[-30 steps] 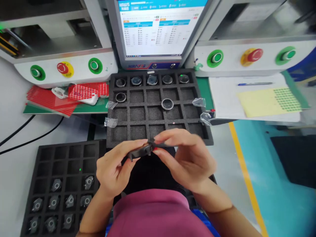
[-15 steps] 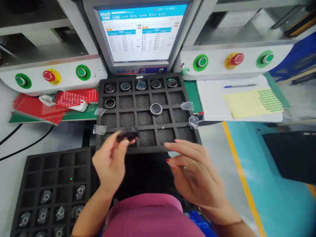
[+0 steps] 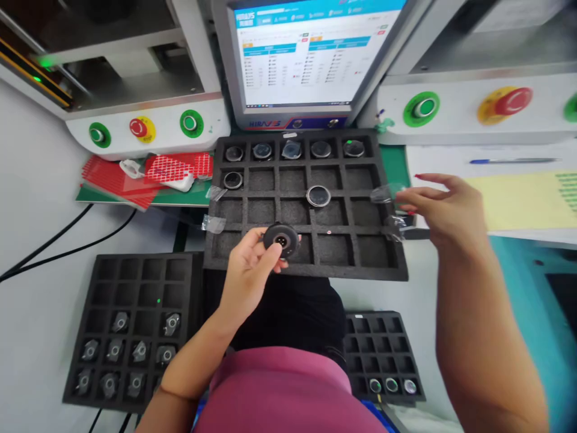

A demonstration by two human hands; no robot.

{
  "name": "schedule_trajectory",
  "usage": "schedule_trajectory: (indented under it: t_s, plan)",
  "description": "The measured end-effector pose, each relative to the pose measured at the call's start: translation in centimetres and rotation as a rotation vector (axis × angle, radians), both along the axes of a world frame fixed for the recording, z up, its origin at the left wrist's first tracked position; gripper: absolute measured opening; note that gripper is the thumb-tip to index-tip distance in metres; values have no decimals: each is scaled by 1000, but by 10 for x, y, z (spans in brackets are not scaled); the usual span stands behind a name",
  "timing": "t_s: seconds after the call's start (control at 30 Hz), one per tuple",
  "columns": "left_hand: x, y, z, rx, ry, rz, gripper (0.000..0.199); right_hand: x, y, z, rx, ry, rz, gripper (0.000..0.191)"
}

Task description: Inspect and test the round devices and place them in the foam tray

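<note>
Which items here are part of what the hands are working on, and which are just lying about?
In hand:
left hand holding round black part
right hand at clear film scrap
foam tray

Lying about:
pen
yellow sheet
red label sheets

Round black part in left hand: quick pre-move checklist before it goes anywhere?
1. Grip: left hand holds the round black part by its edge in the fingertips: ok.
2. Part face-up, centre contacts visible: ok.
3. Foam tray cell right of the part looks vacant: ok.
4. Loose ring sits on a divider, not in a cell: not ok.
5. Right hand at the clear film pieces by the tray's right edge; whether it grips one: cannot tell.
6. Part's underside condition: cannot tell.
</note>
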State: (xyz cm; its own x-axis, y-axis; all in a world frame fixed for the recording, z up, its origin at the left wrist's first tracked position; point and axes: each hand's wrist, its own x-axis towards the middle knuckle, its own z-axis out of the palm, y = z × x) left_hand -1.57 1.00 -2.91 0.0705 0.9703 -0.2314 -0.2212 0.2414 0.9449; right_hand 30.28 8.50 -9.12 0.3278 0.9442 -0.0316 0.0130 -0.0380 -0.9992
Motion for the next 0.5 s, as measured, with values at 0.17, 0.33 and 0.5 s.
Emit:
schedule_trajectory:
  t_s: [0.17, 0.33, 0.5]
  plan:
    - [0, -4, -3, 11, -77, 43, 25, -39, -17, 34, 167, 96, -122, 29]
    - [5, -7, -4, -25, -186, 19, 28, -104, -58, 65, 170, 207, 219, 31]
    - [6, -13, -2, -114, -197, 15, 33, -149, -81, 73, 156, 382, 331, 34]
